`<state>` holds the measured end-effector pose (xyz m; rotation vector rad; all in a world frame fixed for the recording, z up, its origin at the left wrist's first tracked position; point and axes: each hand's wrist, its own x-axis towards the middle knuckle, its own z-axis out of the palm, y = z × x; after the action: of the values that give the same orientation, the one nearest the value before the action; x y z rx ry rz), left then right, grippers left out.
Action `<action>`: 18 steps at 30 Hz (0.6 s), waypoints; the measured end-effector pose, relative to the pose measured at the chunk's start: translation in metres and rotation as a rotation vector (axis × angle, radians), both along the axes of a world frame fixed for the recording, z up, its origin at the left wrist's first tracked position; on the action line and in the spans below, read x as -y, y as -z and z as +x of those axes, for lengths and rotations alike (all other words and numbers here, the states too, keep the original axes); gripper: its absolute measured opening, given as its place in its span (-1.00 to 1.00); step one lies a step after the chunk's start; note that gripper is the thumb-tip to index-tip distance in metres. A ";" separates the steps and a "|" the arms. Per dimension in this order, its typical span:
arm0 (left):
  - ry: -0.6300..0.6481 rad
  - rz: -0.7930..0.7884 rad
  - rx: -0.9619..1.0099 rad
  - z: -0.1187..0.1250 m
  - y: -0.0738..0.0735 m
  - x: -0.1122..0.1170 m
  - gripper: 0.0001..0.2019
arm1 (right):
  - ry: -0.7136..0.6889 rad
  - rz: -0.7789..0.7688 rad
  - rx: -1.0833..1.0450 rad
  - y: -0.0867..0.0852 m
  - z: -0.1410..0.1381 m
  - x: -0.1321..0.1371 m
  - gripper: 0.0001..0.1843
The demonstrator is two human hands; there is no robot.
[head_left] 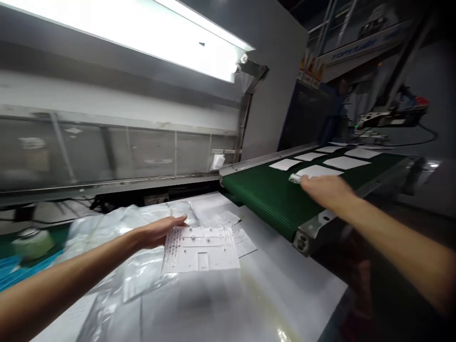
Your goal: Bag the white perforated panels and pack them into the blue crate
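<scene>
My left hand [158,231] lies flat with fingers stretched out on the left edge of a white perforated sheet [201,248] that rests on a white table [292,289]. My right hand [326,189] reaches over the green conveyor belt [270,194]. Its fingers are closed on the near corner of a white sheet [317,171] lying on the belt. More white sheets [347,162] lie further along the belt, in two rows.
Crumpled clear plastic bags [117,266] cover the table's left side. More printed sheets [228,221] lie beyond the perforated one. A bright light tube [142,28] hangs above a grey machine housing [117,152]. Machinery [392,114] stands at the belt's far end.
</scene>
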<state>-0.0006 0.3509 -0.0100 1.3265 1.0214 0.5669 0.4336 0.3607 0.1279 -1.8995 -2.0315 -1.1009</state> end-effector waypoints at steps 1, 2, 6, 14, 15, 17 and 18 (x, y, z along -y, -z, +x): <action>0.008 -0.071 0.005 -0.013 0.007 0.017 -0.38 | -0.008 0.079 -0.014 -0.009 -0.009 0.008 -0.76; 0.011 -0.136 0.010 -0.025 0.013 0.032 -0.37 | -0.025 0.167 -0.032 -0.016 -0.022 0.016 -0.69; 0.042 -0.287 0.049 -0.050 0.035 0.072 -0.28 | -0.240 0.500 -0.126 0.005 -0.104 0.067 -0.60; 0.143 -0.377 0.130 -0.077 0.072 0.096 -0.19 | -1.128 0.248 -0.208 0.189 -0.211 0.205 -0.63; 0.173 -0.369 0.117 -0.080 0.074 0.097 -0.23 | -1.190 0.145 -0.221 0.201 -0.209 0.212 -0.61; 0.246 -0.337 0.091 -0.083 0.073 0.098 -0.40 | -1.205 0.032 -0.196 0.216 -0.200 0.219 -0.58; 0.272 -0.311 0.087 -0.083 0.072 0.098 -0.51 | -1.192 0.001 -0.182 0.221 -0.195 0.220 -0.56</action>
<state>-0.0834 0.2529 -0.0818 1.1291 0.8037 0.2463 0.2385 0.1411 -0.0932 -0.4543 -2.3751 -0.5411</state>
